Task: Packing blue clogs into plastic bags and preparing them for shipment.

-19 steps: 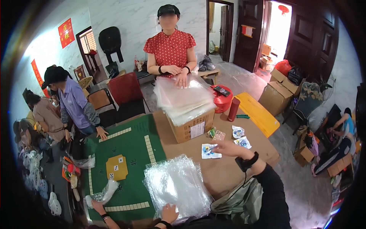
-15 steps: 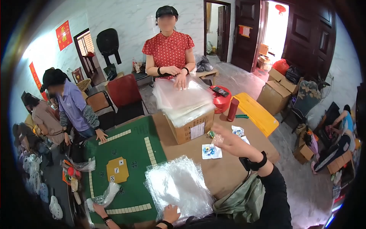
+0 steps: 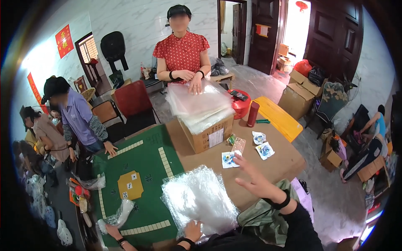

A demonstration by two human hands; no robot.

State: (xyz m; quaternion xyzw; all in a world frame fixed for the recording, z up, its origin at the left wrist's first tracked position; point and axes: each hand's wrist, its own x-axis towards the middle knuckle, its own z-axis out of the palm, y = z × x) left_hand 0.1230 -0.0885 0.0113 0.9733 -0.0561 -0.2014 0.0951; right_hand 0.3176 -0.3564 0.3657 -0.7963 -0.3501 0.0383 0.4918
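Observation:
A stack of clear plastic bags (image 3: 205, 190) lies at the table's near edge, over part of a green mahjong mat (image 3: 153, 184). My left hand (image 3: 193, 231) is closed at the stack's near left edge; its fingertips are partly hidden. Above the table, right of the stack, my right hand (image 3: 257, 184) is raised with fingers spread and nothing in them. Beyond that hand lie a phone in a pinkish case (image 3: 238, 146) and several small white-and-blue packets (image 3: 264, 151).
A cardboard box (image 3: 215, 139) topped with clear sheets (image 3: 199, 100) stands ahead; a person's hand (image 3: 195, 83) rests there. Left, another person's hand (image 3: 112, 230) touches a clear wrapped item (image 3: 122, 211). Mahjong tiles (image 3: 145, 228), a red cylinder (image 3: 253, 114) and a yellow board (image 3: 278, 119) lie around.
My right hand has drawn back toward me and lower, uncovering the phone and packets. My left hand stays at the stack's near edge. The view has shifted slightly.

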